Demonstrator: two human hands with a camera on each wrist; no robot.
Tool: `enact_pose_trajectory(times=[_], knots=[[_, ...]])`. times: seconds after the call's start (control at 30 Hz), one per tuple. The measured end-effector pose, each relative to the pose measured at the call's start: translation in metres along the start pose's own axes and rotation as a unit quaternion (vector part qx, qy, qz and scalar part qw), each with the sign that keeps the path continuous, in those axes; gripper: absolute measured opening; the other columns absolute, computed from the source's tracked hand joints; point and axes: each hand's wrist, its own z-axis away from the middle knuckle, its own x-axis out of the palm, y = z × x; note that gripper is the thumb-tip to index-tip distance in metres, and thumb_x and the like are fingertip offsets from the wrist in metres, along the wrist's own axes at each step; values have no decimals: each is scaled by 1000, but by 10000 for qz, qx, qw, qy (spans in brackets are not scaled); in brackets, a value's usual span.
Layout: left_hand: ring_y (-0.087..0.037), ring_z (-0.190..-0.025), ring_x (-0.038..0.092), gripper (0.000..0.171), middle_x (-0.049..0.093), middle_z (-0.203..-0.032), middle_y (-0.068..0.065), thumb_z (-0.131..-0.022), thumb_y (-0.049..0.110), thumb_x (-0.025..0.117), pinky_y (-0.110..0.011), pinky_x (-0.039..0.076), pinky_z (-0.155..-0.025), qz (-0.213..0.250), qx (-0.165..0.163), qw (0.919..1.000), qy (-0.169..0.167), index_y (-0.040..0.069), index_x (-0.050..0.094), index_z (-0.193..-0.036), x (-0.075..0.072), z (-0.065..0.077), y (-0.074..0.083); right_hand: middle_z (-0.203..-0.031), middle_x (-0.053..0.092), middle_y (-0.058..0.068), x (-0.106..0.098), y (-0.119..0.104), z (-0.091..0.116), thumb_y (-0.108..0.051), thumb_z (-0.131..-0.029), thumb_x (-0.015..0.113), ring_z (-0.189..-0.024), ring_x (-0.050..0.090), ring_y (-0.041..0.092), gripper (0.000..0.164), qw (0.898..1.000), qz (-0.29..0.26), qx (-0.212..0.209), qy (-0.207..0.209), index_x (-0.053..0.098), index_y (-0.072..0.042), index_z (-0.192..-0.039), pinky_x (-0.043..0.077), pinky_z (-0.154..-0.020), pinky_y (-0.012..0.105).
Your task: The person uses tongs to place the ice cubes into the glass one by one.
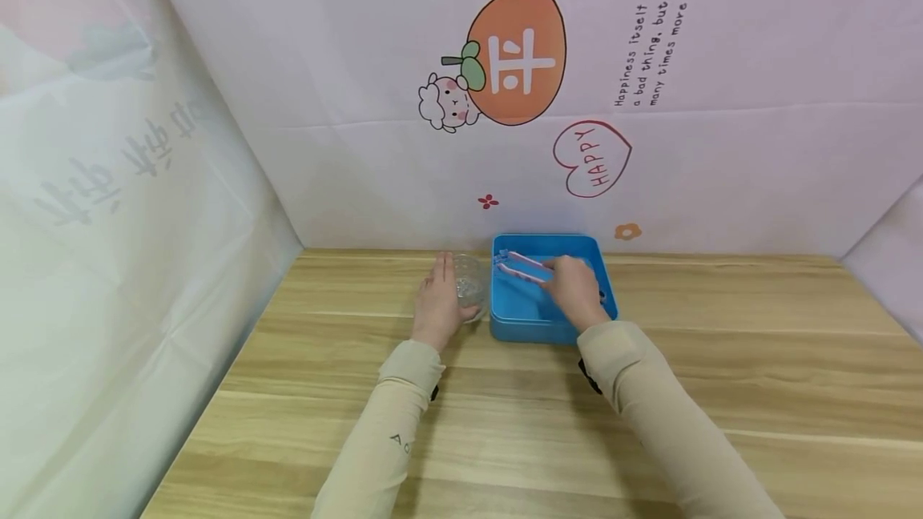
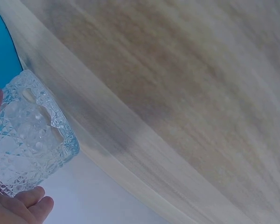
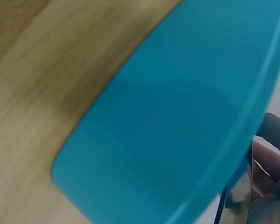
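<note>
My left hand (image 1: 438,303) holds a clear cut-glass cup (image 1: 470,285) beside the blue box, fingers on its far left side and thumb on the near side. In the left wrist view, clear shapes show through the patterned wall of the cup (image 2: 35,126). My right hand (image 1: 574,291) grips pink tongs (image 1: 530,261) over the open blue box (image 1: 534,330). The tongs' two arms spread apart, pointing left, with bluish see-through tips near the box's left wall. In the right wrist view, the box wall (image 3: 154,135) covers most of the hand's work.
Both stand on a wood-grain table (image 1: 497,431), close to the printed white cloth (image 1: 375,183) at the back. Another cloth (image 1: 130,263) hangs along the left side. A small dark item (image 1: 602,297) shows at the box's right inner side, partly behind my right hand.
</note>
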Motion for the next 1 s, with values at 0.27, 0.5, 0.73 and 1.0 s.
enact_pose_trajectory(times=[0.27, 0.5, 0.73, 1.0], knots=[[-34, -128, 50, 105, 27, -156, -19, -74, 40, 81, -43, 38, -111, 35, -14, 10000, -29, -2, 21, -150, 0, 1, 0, -121, 65, 22, 14, -4, -3, -10, -88, 67, -106, 62, 37, 37, 9990, 254, 246, -260, 63, 1, -122, 52, -90, 48], [-33, -133, 47, 105, 26, -156, -18, -75, 40, 80, -43, 36, -113, 48, -41, 9999, -90, -1, 20, -150, 0, 0, 0, -120, 66, 20, 20, -10, -8, -14, -89, 67, -103, 64, 35, 36, 9983, 439, 345, -172, 64, 0, -122, 54, -87, 48], [-32, -134, 45, 105, 27, -156, -18, -75, 41, 80, -43, 36, -113, 29, -38, 10000, -80, -1, 20, -150, 0, 0, 0, -118, 66, 20, 24, -11, -8, -15, -88, 68, -103, 64, 35, 38, 9983, 456, 346, -53, 63, 0, -123, 54, -86, 48], [-33, -130, 49, 105, 28, -155, -18, -74, 40, 81, -43, 37, -112, 9, -36, 10000, -24, -1, 21, -150, 0, 1, 0, -111, 68, 20, 25, -11, -10, -14, -88, 68, -97, 66, 34, 35, 9986, 380, 376, 8, 65, 1, -119, 56, -82, 47]])
